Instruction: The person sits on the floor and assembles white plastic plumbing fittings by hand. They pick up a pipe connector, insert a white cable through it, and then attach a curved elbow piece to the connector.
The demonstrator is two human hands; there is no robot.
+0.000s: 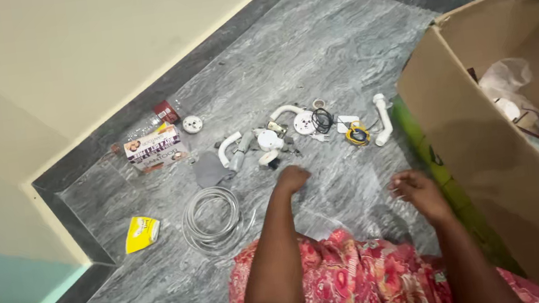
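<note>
My left hand reaches forward over the grey stone floor, fingers curled, just short of a cluster of small white electrical fittings. Whether it holds anything is hidden. My right hand hovers lower right with fingers loosely bent, seemingly pinching something thin and clear. A white curved pipe piece and a round white plate with a black wire lie in the cluster.
A coil of clear tubing lies left of my arm. A yellow packet, a printed carton and a white pipe rest on the floor. A large open cardboard box stands at right.
</note>
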